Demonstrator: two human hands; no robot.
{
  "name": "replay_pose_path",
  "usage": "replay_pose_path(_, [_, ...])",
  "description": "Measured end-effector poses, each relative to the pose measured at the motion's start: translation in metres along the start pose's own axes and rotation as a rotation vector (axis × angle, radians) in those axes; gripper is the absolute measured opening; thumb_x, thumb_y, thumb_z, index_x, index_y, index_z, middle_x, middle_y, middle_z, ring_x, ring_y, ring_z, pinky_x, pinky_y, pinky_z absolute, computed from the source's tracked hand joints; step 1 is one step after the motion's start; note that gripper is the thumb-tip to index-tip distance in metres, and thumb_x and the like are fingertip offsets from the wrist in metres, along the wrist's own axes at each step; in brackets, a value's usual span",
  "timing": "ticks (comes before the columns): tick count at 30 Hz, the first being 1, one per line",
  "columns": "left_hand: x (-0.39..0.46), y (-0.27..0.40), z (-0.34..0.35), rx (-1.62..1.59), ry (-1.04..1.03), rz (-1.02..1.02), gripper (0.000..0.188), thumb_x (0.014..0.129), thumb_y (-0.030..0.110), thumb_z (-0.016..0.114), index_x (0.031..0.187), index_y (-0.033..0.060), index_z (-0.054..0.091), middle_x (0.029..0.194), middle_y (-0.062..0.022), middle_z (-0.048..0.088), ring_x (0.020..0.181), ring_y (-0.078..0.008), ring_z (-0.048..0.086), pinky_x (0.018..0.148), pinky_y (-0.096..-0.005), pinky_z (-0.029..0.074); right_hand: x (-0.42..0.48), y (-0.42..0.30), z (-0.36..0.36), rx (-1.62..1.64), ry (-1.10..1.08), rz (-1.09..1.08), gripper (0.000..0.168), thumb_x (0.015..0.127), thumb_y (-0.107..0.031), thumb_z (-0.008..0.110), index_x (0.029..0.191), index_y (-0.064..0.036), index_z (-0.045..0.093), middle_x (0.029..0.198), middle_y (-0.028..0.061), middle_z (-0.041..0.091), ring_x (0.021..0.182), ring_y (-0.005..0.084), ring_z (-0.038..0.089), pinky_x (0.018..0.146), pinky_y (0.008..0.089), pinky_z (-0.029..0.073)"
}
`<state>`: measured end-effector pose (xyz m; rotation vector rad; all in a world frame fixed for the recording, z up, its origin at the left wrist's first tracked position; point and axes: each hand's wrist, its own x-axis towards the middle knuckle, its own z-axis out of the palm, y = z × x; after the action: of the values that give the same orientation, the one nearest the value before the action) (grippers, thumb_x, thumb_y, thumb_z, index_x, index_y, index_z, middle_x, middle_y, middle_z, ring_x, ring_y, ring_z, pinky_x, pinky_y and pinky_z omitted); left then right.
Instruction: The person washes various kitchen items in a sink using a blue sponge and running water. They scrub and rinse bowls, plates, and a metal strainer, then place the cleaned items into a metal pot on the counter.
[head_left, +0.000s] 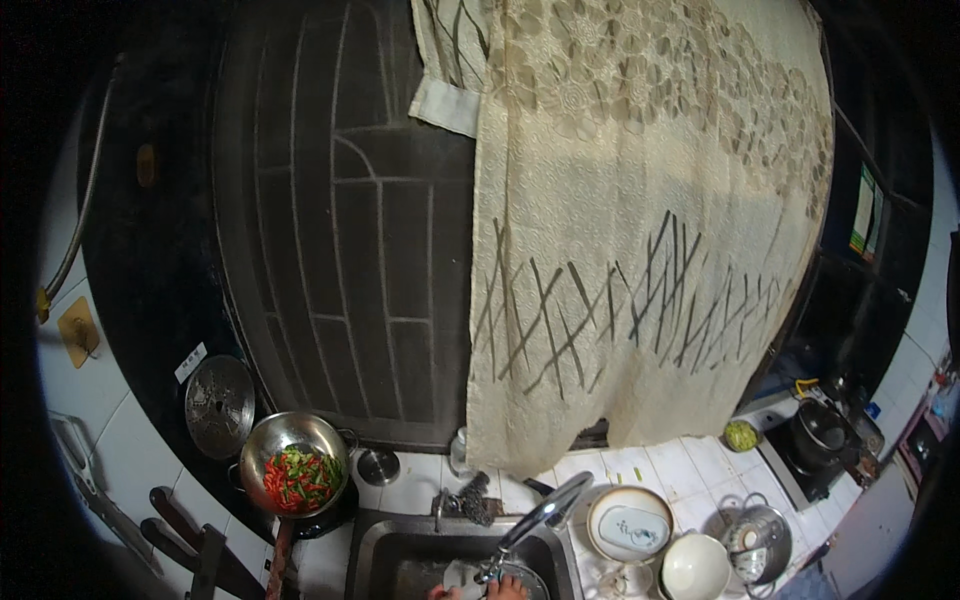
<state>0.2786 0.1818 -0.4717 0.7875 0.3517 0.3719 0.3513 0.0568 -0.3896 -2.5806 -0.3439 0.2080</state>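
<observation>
At the bottom edge, both hands are low in the metal sink, largely cut off by the frame. The fingertips of my left hand are at the edge of a pale, whitish dish. On its other side, the fingers of my right hand lie close to the dish; their grip is not clear. The chrome faucet reaches over the sink, its spout just above the hands. A round, shiny vessel sits in the sink behind my right hand, partly hidden.
Left stands a steel wok with cut red and green peppers; knives hang nearby. Right are a plate, white bowl, steel pot and dark pot on a cooktop. A curtain hangs behind.
</observation>
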Motion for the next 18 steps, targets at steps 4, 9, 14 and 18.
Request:
replay_pose_path(4, [-0.005, 0.045, 0.063, 0.928, -0.193, 0.446, 0.013, 0.074, 0.002, 0.045, 0.08, 0.002, 0.057, 0.077, -0.0087, 0.057, 0.075, -0.0183, 0.053, 0.067, -0.0296, 0.043, 0.019, -0.001, 0.027, 0.289, 0.154, -0.067, 0.031, 0.081, -0.025, 0.041, 0.091, 0.001, 0.055, 0.094, 0.0226, 0.054, 0.086, 0.0345, 0.05, 0.081, 0.0425, 0.036])
replay_pose_path(9, [-0.031, 0.085, 0.075, 0.981, -0.229, 0.289, 0.019, 0.081, 0.01, 0.042, 0.071, 0.0027, 0.056, 0.07, -0.01, 0.057, 0.069, -0.0221, 0.056, 0.065, -0.0327, 0.044, 0.038, -0.044, 0.022, 0.869, -0.116, -0.015, 0.03, 0.074, -0.026, 0.056, 0.094, -0.003, 0.054, 0.098, 0.0127, 0.054, 0.099, 0.0253, 0.046, 0.087, 0.0351, 0.034])
replay_pose_path(14, [-0.035, 0.117, 0.077, 0.964, -0.268, 0.188, 0.017, 0.081, 0.019, 0.051, 0.08, 0.0036, 0.059, 0.077, -0.0103, 0.058, 0.075, -0.023, 0.056, 0.067, -0.0335, 0.046, 0.047, -0.032, 0.049, 0.529, -0.158, -0.209, 0.033, 0.078, -0.038, 0.048, 0.078, -0.006, 0.056, 0.091, 0.0112, 0.056, 0.096, 0.0266, 0.047, 0.088, 0.0316, 0.036])
replay_pose_path(18, [-0.025, 0.128, 0.061, 1.199, -0.359, 0.105, 0.014, 0.073, 0.009, 0.053, 0.084, 0.0013, 0.056, 0.071, -0.0202, 0.055, 0.068, -0.0335, 0.055, 0.062, -0.0354, 0.043, 0.013, -0.059, -0.076, 0.145, -0.427, -0.392, 0.039, 0.079, -0.043, 0.05, 0.072, -0.005, 0.057, 0.076, 0.0109, 0.058, 0.075, 0.0304, 0.054, 0.069, 0.0335, 0.043])
